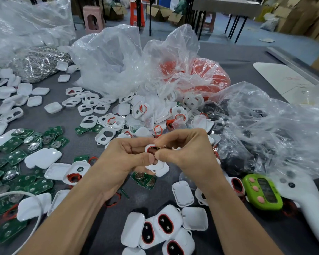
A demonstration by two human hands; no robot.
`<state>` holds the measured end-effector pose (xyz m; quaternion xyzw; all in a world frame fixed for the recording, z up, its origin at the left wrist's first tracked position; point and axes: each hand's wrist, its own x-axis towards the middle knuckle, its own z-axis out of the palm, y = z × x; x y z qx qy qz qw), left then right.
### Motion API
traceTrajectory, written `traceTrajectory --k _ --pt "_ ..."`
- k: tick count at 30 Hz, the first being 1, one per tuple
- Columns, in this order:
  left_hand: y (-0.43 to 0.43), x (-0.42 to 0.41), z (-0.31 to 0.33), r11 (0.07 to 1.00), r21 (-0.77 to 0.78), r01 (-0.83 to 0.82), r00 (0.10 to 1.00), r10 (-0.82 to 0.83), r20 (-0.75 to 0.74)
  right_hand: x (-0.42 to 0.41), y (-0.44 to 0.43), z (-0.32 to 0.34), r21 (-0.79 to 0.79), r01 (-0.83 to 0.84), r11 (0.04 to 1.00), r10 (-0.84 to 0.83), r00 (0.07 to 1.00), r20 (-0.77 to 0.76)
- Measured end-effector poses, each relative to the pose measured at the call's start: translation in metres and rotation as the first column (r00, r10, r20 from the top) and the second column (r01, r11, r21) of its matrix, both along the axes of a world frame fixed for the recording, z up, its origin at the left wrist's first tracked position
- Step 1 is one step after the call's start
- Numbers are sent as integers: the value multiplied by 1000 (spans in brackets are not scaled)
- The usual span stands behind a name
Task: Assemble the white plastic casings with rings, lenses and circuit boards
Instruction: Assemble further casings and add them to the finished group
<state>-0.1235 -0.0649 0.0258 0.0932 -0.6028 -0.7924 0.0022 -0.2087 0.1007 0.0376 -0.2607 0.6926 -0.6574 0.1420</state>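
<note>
White casing point(161, 169) | left hand point(123, 159) pinches it | right hand point(188, 153) pinches its top

One left hand point(122, 159), one right hand point(188, 153), one green timer point(261, 192), one white controller point(306, 203), dozens of casings point(42, 158).

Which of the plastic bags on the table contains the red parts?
The bag right of centre, behind the heap of casings. Red shows through it; the others hold silver pieces, white or black parts.
</note>
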Motion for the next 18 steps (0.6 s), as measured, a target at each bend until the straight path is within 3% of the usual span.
traceTrajectory --k 5,10,18 --pt "4 0 3 998 -38 -45 999 45 -16 -8 -1 -8 -29 -35 999 39 983 178" --pt "5 3 3 996 -86 -14 997 7 -82 -12 4 -6 -77 -309 948 314 869 383" --pt "4 1 2 983 -170 -75 995 63 -72 -6 -1 -8 -49 -152 987 159 918 363"
